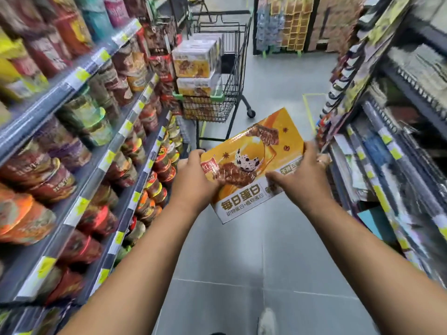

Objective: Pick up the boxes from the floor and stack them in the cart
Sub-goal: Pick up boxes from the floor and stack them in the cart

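Observation:
I hold a yellow and white box (254, 151) with a speckled egg and meat printed on it, up in the air at mid-aisle. My left hand (193, 180) grips its left end and my right hand (300, 180) grips its right end, thumbs on top. Ahead stands a black wire shopping cart (232, 93) with green corner guards. Several matching boxes (196, 61) are stacked in it, rising above its rim. The box in my hands is tilted and sits lower than the cart's rim in the picture.
Shelves of instant noodle cups (79, 141) line the left side, close to the cart. Shelves of packaged goods (387, 141) line the right. Grey floor (254, 262) runs between them toward the cart, with a yellow floor marking (309, 110) to the cart's right. My shoe (267, 320) shows at the bottom.

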{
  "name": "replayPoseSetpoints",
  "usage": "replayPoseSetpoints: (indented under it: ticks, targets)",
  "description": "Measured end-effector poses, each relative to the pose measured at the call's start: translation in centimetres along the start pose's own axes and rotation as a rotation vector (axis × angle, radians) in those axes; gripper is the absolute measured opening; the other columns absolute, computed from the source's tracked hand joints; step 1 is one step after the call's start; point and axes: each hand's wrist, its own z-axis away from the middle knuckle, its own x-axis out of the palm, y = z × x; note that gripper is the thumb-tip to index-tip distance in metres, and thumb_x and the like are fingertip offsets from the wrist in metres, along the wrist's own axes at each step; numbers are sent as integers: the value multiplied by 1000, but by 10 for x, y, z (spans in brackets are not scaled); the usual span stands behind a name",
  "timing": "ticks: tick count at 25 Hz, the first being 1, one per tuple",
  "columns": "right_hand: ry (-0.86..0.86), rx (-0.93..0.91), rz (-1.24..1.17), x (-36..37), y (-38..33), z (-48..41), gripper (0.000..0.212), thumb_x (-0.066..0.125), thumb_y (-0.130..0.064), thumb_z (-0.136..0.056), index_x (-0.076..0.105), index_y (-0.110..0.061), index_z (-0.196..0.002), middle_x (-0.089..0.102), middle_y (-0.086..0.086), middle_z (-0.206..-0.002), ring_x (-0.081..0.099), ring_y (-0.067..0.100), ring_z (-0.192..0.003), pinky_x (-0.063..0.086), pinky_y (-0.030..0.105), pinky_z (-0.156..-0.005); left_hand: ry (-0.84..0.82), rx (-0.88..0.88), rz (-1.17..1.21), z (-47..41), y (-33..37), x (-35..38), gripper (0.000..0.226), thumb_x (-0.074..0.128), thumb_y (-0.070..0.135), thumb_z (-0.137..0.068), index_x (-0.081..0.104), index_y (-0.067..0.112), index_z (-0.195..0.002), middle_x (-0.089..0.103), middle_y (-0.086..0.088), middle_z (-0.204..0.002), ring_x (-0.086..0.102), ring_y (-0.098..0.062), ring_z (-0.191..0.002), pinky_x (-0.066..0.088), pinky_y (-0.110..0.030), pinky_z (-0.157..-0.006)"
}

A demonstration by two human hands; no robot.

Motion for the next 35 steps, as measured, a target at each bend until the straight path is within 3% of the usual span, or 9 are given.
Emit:
replayPoseSetpoints:
  ticks: [3,6,9,13,19,25,29,33,35]
  targets:
    - [-58,-30,5,29,-22,-79,96,85,-34,-68,27,-20,-143,33,14,-136,42,20,-98,38,25,-82,44,-64,13,-78,-7,3,73,85,34,-67,42,27,-126,56,-10,-115,56,-29,-103,49,-41,-92]
    - [-88,-45,-12,64,-48,-153,93,84,-32,-68,28,-23,-141,31,13,-132,46,21,-97,43,29,-85,55,-103,-3,-158,-17,4,74,84,32,-69,40,25,-129,54,-12,-119,54,-30,-106,47,-37,-89]
    - [-85,-57,-15,101,-70,-224,91,82,-31,-69,28,-24,-142,33,11,-130,41,16,-85,40,27,-78,58,-119,-19,-239,-27,6,72,83,30,-72,41,22,-129,52,-14,-119,54,-31,-106,42,-33,-84]
    - [-50,-36,-56,156,-111,-324,88,80,-27,-69,30,-24,-141,32,11,-129,35,12,-80,42,28,-80,46,-103,-17,-369,-37,-3,74,83,30,-72,40,23,-132,47,-13,-124,55,-30,-105,45,-35,-93]
    - [-22,28,-132,206,-163,-449,86,80,-22,-72,28,-22,-141,28,13,-134,36,4,-74,37,24,-77,-10,-67,-7,-529,-32,-18,76,84,29,-72,40,25,-133,43,-10,-123,54,-25,-101,45,-31,-92]
    - [-22,4,-147,265,-198,-595,84,80,-24,-71,30,-21,-139,38,10,-133,36,11,-88,36,27,-78,14,-65,-29,-685,-36,-16,77,83,27,-73,38,24,-136,42,-7,-123,47,-16,-87,41,-27,-85]
    - [-39,-29,-174,302,-224,-712,87,82,-26,-68,31,-22,-139,42,8,-132,46,14,-98,44,31,-86,77,-71,-29,-803,-33,-11,82,86,27,-68,40,22,-136,49,-8,-124,55,-21,-96,47,-35,-96]
    - [-67,-44,-228,325,-259,-812,86,83,-29,-67,31,-27,-135,41,2,-128,52,16,-102,49,38,-90,125,-74,-62,-901,-18,-17,80,85,26,-70,42,22,-137,46,-10,-125,51,-19,-94,41,-28,-92]
    - [-91,-23,-259,337,-277,-855,84,82,-32,-69,30,-28,-136,39,-2,-124,48,15,-101,45,34,-89,138,-72,-61,-946,-17,-22,79,85,24,-69,43,23,-136,49,-9,-121,53,-19,-93,43,-29,-91]
